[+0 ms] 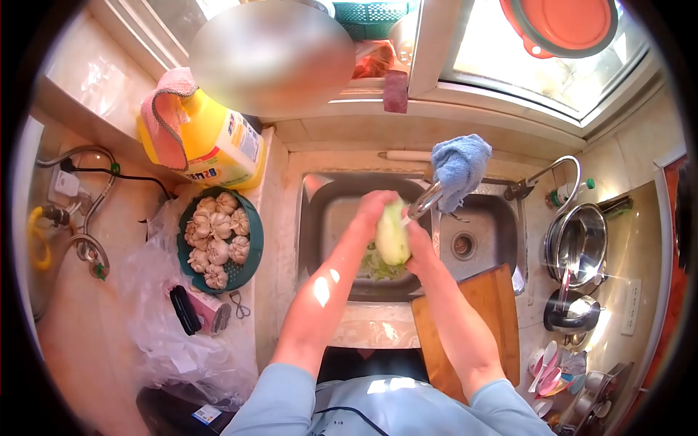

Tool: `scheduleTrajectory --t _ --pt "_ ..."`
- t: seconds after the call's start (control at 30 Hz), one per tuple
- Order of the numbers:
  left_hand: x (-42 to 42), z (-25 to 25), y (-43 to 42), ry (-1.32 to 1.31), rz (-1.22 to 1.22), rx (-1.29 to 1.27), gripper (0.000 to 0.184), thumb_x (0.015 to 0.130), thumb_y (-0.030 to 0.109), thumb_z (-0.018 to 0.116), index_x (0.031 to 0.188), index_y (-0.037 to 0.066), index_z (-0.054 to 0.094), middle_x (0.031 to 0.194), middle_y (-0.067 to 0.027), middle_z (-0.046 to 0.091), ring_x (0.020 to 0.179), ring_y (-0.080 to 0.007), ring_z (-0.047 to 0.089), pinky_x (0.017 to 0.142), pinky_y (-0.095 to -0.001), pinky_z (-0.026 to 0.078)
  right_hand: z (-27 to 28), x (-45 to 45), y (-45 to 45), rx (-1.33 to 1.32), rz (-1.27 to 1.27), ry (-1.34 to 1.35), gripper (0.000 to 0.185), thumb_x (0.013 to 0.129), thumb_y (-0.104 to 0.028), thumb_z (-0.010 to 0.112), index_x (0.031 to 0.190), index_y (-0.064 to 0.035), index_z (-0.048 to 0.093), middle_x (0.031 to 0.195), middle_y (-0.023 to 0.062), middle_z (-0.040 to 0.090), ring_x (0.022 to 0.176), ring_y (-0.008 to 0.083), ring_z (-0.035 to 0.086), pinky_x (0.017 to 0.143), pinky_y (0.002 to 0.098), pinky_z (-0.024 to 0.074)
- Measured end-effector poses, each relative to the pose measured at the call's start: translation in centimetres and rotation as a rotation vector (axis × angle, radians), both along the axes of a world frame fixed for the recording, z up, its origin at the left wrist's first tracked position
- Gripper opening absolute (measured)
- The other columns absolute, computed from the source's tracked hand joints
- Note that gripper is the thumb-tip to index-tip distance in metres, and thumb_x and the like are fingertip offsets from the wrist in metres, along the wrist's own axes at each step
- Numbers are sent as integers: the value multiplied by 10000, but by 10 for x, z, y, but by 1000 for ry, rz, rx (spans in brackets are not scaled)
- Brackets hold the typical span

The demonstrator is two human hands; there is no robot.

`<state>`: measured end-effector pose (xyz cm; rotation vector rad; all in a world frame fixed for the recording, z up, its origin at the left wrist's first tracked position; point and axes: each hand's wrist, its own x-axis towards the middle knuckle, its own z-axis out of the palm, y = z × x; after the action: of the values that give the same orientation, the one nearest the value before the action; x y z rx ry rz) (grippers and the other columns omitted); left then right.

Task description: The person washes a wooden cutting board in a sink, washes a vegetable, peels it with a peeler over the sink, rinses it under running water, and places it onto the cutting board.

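Note:
A pale green, long, peeled-looking vegetable point(393, 236) is held over the left basin of the steel sink point(331, 211). My left hand point(378, 206) is closed around its far end. At its right side my right hand point(417, 245) is closed, with a small whitish thing by the fingers that I cannot make out. Green peelings point(379, 267) lie in the basin below. The metal faucet point(424, 202), with a blue cloth point(461, 168) wrapped over it, reaches in close to my right hand.
A wooden cutting board point(476, 312) rests over the sink's front right edge. On the left are a green basket point(254, 254) of garlic bulbs point(217, 227), a yellow jug point(211, 142) and a plastic bag point(163, 312). Metal pots point(579, 243) stand on the right.

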<state>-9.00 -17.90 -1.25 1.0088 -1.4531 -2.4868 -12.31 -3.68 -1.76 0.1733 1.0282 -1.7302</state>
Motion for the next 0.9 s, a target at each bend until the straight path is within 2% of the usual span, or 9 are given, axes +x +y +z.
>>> scheduleTrajectory --t 0.1,0.17,0.23,0.27,0.5,0.63,0.67,0.77,0.9 --pt "-7 -5 2 -177 126 -142 409 865 261 640 1168 -10 585 1091 -156 638 958 -256 639 858 -394 505 -5 13 -5 468 65 593 493 966 -390 489 1227 24 550 1089 141 632 948 214 621 757 350 518" --pt "-4 19 43 -220 330 -522 596 822 270 711 1294 -29 502 1186 -177 606 959 -266 648 852 -398 519 -17 7 -4 390 -61 260 544 940 -428 532 1225 35 559 1103 113 625 971 194 587 786 363 489" --pt "7 -4 71 -243 285 -817 841 805 280 713 1472 -12 292 1462 -264 392 1357 -391 385 1110 -404 328 -43 -5 -2 313 -103 96 563 944 -456 510 1250 14 558 1134 103 626 1006 195 592 817 381 493" --pt "14 4 79 -196 284 -854 850 806 271 714 1479 -12 279 1479 -261 369 1362 -407 374 1110 -418 328 -61 -7 -6 -41 -91 65 579 973 -510 428 1306 -50 538 1187 81 627 1078 198 591 887 382 496" --pt "62 27 111 -47 40 -1493 700 912 194 545 1502 -12 228 1565 -228 232 1404 -468 274 1135 -550 226 19 -8 -8 -195 -160 -185 564 999 -523 362 1334 -99 522 1235 64 618 1138 210 582 948 381 491" --pt "39 42 83 2 127 -1229 647 986 243 449 1508 -45 195 1552 -273 214 1429 -446 221 1160 -463 207 12 -4 -10 -326 -54 -94 576 1003 -544 352 1394 -138 470 1288 56 592 1181 217 560 990 373 469" --pt "24 42 71 17 305 -1259 648 941 270 558 1476 -10 322 1496 -243 367 1329 -370 449 1040 -465 385 10 -3 -11 -291 -52 -137 572 1001 -548 356 1384 -140 475 1272 60 598 1159 221 572 964 386 485" --pt "0 31 30 -26 215 -861 574 914 324 645 1369 11 490 1292 -201 585 1129 -300 607 903 -376 487 10 6 -4 -241 -10 -214 554 995 -554 368 1338 -138 497 1217 73 618 1076 235 611 867 422 531" --pt "9 24 5 120 5 -79 495 929 323 626 1277 -23 554 1167 -106 631 1016 -184 602 877 -342 493 12 8 0 -231 71 -171 508 991 -533 385 1221 -109 543 1106 97 642 896 269 659 672 464 564"
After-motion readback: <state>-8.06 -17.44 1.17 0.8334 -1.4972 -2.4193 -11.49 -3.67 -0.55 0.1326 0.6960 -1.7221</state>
